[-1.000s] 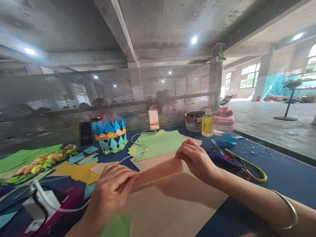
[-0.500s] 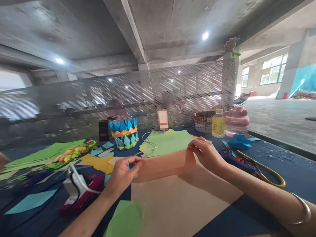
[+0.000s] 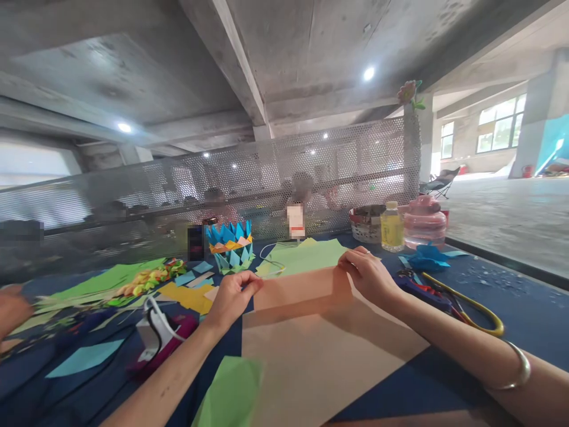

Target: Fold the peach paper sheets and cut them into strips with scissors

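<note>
A large sheet of peach-coloured paper (image 3: 306,356) lies on the dark blue table before me, its far part lifted as a raised band. My left hand (image 3: 235,296) pinches the upper left corner of that band between thumb and fingers. At the upper right corner, my right hand (image 3: 367,273) pinches the same paper; a ring and a silver bangle show on this arm. Green paper (image 3: 231,391) lies at the sheet's lower left. Beyond my hands is a stack of light green sheets (image 3: 306,255).
A basket of folded blue and orange paper (image 3: 231,246) stands behind left. At the right are a yellow-labelled bottle (image 3: 392,228), a pink jug (image 3: 424,222) and a yellow-handled tool (image 3: 471,308). A purple power strip (image 3: 178,338) sits left; another person's hand (image 3: 13,311) is at the left edge.
The view has turned slightly left, so things on the left sit further right. Another person's hand shows more at the left edge. Both my hands keep their hold on the paper.
</note>
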